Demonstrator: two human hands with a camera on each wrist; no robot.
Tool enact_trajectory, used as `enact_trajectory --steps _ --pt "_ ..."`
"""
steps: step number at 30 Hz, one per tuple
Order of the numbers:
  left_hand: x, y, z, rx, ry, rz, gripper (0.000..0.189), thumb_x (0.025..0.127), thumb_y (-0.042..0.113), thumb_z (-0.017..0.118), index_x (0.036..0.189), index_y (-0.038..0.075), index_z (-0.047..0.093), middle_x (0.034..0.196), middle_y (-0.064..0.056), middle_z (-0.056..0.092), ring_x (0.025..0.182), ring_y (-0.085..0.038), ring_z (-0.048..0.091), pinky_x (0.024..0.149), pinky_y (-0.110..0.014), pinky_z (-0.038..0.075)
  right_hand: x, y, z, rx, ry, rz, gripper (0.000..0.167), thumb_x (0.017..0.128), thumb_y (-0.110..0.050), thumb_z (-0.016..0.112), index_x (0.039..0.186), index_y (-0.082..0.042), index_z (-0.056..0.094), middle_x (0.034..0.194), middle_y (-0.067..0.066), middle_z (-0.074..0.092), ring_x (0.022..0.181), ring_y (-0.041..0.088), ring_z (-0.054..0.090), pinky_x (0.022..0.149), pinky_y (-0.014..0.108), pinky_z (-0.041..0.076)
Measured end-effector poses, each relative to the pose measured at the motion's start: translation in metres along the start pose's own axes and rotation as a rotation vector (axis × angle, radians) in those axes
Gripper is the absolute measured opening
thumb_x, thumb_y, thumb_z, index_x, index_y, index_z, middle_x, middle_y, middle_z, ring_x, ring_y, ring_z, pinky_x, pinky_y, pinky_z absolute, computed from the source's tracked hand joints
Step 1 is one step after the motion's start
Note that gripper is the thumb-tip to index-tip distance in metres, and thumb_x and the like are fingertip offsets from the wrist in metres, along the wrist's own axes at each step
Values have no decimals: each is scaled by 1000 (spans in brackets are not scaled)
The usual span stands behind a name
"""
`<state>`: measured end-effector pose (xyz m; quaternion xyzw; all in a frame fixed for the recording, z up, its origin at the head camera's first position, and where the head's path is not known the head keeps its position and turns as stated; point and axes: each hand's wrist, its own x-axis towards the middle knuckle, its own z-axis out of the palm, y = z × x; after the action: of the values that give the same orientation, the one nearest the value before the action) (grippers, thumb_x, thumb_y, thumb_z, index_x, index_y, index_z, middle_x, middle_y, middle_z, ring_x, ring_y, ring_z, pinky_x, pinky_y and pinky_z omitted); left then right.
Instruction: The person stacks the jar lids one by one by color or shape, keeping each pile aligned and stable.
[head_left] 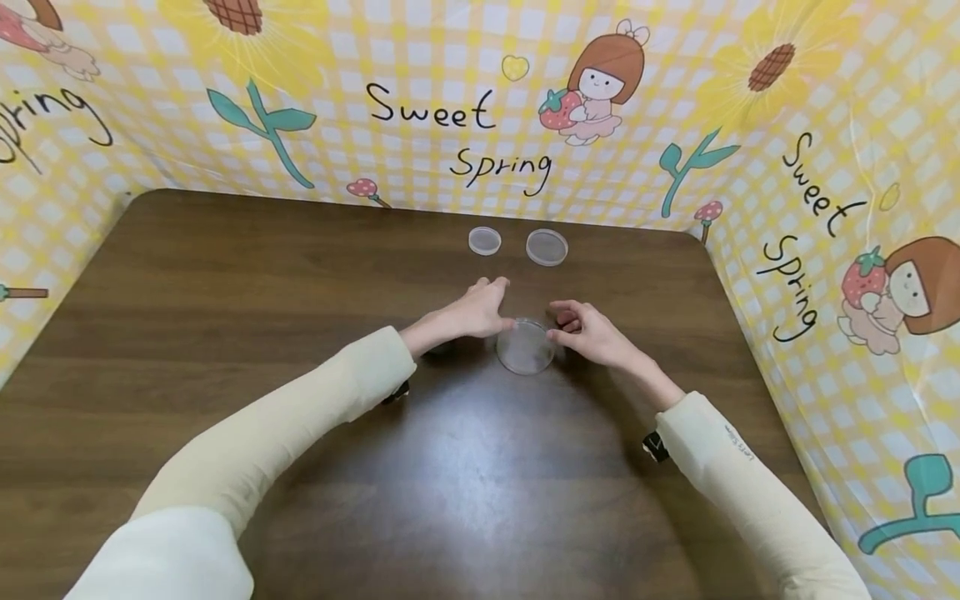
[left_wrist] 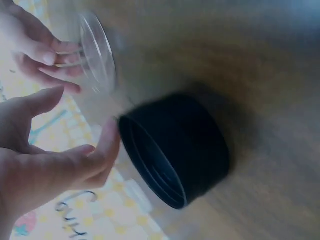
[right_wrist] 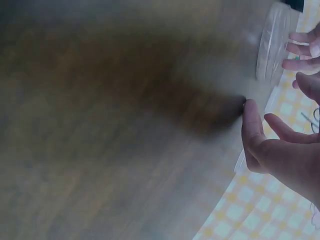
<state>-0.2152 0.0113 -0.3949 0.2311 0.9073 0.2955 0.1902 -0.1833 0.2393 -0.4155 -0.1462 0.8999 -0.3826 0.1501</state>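
Observation:
A clear round shallow dish (head_left: 525, 350), like a petri dish, lies flat on the brown table between the two hands. My left hand (head_left: 474, 312) is at its left far edge, thumb tip at the rim, fingers loosely bent. On the opposite side, my right hand (head_left: 596, 335) has its thumb by the rim and its other fingers loosely bent. Neither hand grips the dish; whether the thumbs touch it, I cannot tell. In the left wrist view, a black cup-like round container (left_wrist: 192, 147) stands close to the left fingertips; the left arm mostly hides it in the head view.
Toward the back of the table (head_left: 225, 275) lie two more shallow round dishes, a smaller one (head_left: 484, 241) and a larger one (head_left: 547, 247). A yellow checked cloth (head_left: 420, 50) with printed pictures rises along the back and sides.

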Motion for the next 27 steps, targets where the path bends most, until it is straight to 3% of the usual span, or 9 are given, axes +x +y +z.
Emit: enact_trajectory --steps 4,11,15,21,27 --pt "16 -6 0 -40 -16 13 70 91 19 68 145 -6 32 135 -26 46 129 -36 40 106 -43 36 5 6 -4 26 18 15 54 93 -13 65 138 10 44 121 29 56 106 37 56 92 47 45" --pt "44 -10 -4 -60 -40 43 86 85 10 73 150 -1 19 144 -29 31 131 -39 36 107 -45 36 22 11 -16 26 94 38 55 92 -8 66 139 6 43 124 29 52 111 40 54 95 48 45" --pt "60 -8 -3 -73 -19 59 90 84 6 75 151 0 15 145 -30 27 133 -42 31 107 -48 34 33 17 -21 69 147 10 56 90 -2 67 140 6 42 125 28 47 112 40 53 96 46 45" --pt "83 -4 -5 -126 18 62 98 85 1 71 154 6 1 146 -31 18 134 -43 23 103 -49 38 56 35 -32 240 229 -112 53 91 6 61 141 5 42 130 30 43 116 44 50 99 45 44" --pt "101 -6 -4 -163 57 41 96 87 -2 67 156 10 1 149 -29 13 140 -40 18 103 -46 39 76 45 -38 255 278 -42 54 90 5 62 141 6 43 135 30 45 118 44 50 98 46 43"
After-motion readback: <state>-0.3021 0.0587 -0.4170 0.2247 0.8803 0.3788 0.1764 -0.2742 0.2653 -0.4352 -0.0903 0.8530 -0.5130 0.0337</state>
